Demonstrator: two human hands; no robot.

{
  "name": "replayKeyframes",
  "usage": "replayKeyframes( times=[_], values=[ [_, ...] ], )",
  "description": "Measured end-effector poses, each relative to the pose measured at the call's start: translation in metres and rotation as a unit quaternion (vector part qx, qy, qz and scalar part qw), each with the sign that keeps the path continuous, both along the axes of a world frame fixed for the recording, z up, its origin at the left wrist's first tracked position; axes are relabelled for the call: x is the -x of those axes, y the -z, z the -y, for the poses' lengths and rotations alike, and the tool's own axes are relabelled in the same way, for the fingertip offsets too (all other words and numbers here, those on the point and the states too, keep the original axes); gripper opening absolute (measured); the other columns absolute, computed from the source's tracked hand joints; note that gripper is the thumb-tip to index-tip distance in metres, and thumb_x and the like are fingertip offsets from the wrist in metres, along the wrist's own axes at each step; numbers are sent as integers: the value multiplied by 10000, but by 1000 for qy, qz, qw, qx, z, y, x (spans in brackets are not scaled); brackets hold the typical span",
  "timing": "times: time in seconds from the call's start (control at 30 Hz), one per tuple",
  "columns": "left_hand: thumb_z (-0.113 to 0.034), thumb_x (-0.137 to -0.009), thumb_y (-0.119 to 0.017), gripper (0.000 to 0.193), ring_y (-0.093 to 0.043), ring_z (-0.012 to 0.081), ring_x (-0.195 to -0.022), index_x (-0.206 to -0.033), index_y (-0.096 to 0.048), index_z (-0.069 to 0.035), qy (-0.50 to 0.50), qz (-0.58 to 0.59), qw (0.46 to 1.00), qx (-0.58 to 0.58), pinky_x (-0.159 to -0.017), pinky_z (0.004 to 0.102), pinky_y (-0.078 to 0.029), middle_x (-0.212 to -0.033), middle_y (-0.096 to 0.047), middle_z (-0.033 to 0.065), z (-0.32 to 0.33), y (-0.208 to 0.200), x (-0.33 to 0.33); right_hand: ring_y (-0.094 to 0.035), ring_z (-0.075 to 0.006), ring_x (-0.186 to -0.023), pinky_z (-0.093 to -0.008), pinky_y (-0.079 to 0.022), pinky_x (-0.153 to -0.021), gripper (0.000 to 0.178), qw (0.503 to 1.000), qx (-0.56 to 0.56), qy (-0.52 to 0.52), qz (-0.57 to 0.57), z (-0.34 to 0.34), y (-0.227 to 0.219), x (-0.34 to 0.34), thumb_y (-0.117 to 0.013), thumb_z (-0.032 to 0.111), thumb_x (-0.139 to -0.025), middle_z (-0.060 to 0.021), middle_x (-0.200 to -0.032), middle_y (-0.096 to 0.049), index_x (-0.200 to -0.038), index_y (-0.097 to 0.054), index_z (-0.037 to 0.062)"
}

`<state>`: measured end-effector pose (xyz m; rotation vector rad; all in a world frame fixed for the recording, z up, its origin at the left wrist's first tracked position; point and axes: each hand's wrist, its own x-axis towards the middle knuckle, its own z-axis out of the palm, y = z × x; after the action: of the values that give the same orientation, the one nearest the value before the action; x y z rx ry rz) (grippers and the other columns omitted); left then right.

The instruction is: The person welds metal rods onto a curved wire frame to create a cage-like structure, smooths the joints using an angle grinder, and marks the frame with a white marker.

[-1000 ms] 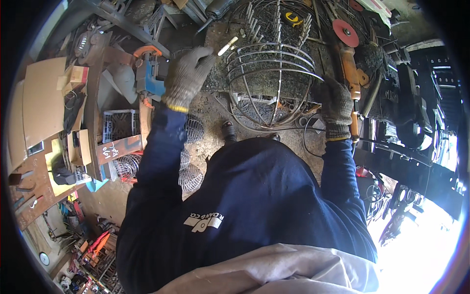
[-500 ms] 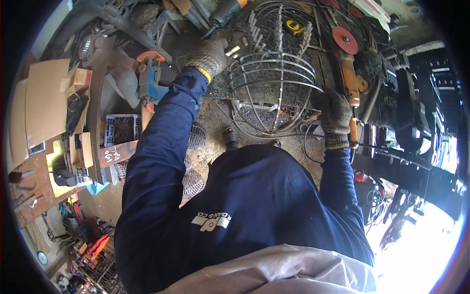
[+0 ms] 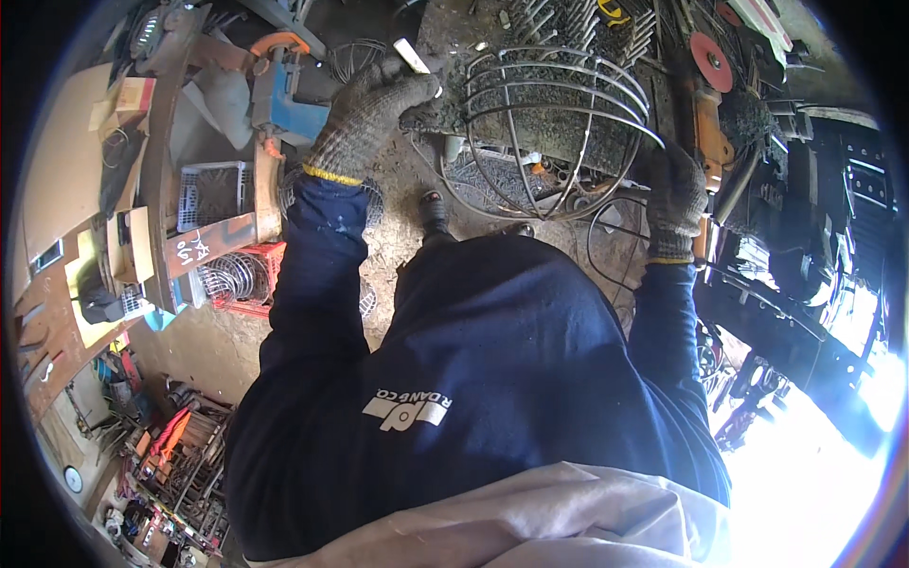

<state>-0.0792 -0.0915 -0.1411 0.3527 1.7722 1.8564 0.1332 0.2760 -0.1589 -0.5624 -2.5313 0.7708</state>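
Observation:
My left hand (image 3: 374, 114), in a knitted grey-brown glove with a yellow cuff, is closed round a short white stick (image 3: 410, 55) at the bench's near edge. The stick's end sticks up past my fingers. To its right is a domed wire cage (image 3: 540, 109) of bent metal rods, its curved ribs meeting toward me. At the cage's right side my right hand (image 3: 676, 194), gloved the same way, is closed on the rim rod; its fingertips are lost in shadow.
An angle grinder (image 3: 708, 123) with a red disc and orange body lies right of the cage. Behind it stand rows of threaded metal rods (image 3: 578, 24) and a yellow tape measure (image 3: 614, 11). A blue vise (image 3: 289, 99) and a grey crate (image 3: 216, 194) are at left.
My left hand has come nearer to me, drawing the white stick back from the bench. The view has shifted, so the bench sits higher. My right hand stays at the cage's rim.

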Motion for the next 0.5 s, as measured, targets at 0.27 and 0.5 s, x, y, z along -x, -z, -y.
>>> replayKeyframes(
  times=[0.27, 0.5],
  values=[
    [-127, -975, -674, 372, -684, 148, -1021, -1319, -653, 13, 25, 17, 999, 13, -929, 308, -551, -1131, -720, 74, 7, -4, -20, -729, -279, -974, -401, -568, -877, 313, 1000, -16, 3, -17, 2, 9, -2, -671, 220, -965, -165, -1035, -749, -1185, -738, 6],
    [-107, -986, -668, 322, -699, 130, -970, -1283, -666, 18, 75, 0, 996, 46, -873, 281, -573, -1114, -732, 79, 3, -1, -26, -715, -307, -1029, -419, -549, -928, 294, 998, -45, 2, -35, 0, 11, -2, -663, 223, -979, -175, -1082, -747, -1177, -741, 20]
  ],
)
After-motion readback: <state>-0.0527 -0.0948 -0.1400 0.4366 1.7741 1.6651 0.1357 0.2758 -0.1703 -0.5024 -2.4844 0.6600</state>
